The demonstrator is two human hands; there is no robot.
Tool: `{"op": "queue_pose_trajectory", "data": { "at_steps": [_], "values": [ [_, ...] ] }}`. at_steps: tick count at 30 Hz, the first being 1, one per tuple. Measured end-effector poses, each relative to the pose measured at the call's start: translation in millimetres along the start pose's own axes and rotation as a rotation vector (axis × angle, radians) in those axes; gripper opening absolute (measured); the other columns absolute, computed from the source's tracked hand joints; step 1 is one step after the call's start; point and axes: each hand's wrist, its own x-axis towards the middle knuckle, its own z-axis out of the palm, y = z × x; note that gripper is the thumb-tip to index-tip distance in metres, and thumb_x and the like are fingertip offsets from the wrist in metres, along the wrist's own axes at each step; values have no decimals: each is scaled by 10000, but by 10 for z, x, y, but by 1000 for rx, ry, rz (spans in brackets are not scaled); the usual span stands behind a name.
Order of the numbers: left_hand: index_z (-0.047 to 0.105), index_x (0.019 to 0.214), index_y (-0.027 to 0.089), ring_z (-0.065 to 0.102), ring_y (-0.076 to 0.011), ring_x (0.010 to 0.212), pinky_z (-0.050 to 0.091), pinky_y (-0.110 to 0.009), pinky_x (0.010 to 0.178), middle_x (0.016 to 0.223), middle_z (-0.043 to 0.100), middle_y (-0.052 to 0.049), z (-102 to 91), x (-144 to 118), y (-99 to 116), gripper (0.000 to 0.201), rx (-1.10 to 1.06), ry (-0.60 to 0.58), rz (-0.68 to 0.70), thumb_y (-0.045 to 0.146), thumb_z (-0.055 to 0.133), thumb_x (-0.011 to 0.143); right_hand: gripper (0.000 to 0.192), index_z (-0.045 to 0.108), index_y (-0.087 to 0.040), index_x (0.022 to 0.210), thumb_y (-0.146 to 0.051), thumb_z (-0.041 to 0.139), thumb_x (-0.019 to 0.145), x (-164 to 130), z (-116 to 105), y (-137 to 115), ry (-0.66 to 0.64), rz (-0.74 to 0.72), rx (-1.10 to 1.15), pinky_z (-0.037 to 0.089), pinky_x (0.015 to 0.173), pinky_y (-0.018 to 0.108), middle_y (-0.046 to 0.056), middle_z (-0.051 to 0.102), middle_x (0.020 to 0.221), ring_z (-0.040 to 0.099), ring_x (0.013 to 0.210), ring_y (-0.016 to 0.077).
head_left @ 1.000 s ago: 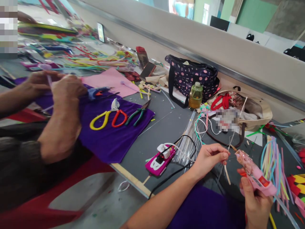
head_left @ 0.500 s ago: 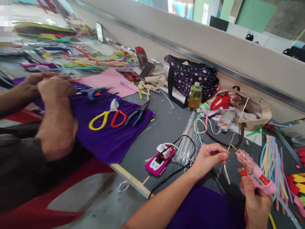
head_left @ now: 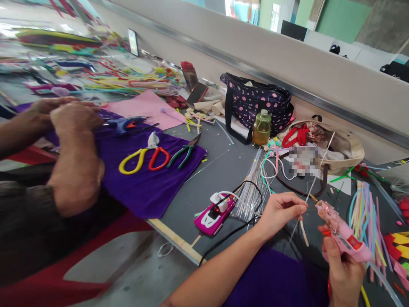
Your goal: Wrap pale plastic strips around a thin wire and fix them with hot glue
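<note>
My left hand (head_left: 284, 213) pinches a thin pale wire stem (head_left: 311, 187) between thumb and fingertips. The stem slants up to the right, and a short cream strip (head_left: 304, 233) hangs just below the fingers. In my right hand (head_left: 345, 260) is a pink hot glue gun (head_left: 343, 232), its fingers wrapped round the handle and trigger. The gun's nozzle points up-left, close beside the stem; whether they touch I cannot tell. A clear glue stick (head_left: 383, 281) comes out of the gun's rear. Purple cloth (head_left: 275, 281) lies beneath my forearms.
A co-worker's hands (head_left: 70, 115) work at the left over another purple cloth (head_left: 140, 200) with scissors (head_left: 140, 162) and pliers (head_left: 183, 155). Ahead are a magenta power strip (head_left: 207, 226) with cords, clear sticks (head_left: 251, 196), a bottle (head_left: 262, 128), a dotted bag (head_left: 255, 100) and pastel pipe cleaners (head_left: 367, 221).
</note>
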Motion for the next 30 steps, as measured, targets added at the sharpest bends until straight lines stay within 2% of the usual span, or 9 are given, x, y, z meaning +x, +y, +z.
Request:
{"op": "queue_pose_trajectory", "data": {
  "at_steps": [6,15,30],
  "values": [
    [731,725,106,570,-88,537,478,-213,534,689,622,-29,14,-9,0,207,16,-9,6,299,784,674,344,724,-138,854,-469,677,772,4,-4,92,1,-17,23,552,731,370,108,743,848,696,801,264],
    [726,716,110,577,-90,530,486,-217,533,695,640,-35,24,-13,-2,203,-10,-28,-6,297,789,670,349,726,-138,824,-478,651,789,35,-13,111,55,-82,-22,540,674,359,110,742,827,690,773,266],
    [734,732,112,576,-90,534,487,-219,543,696,634,-34,3,-6,-13,197,-18,-58,-31,294,784,675,325,733,-145,824,-455,638,807,46,-33,120,54,-158,-77,532,636,343,96,740,782,686,716,253]
  ]
}}
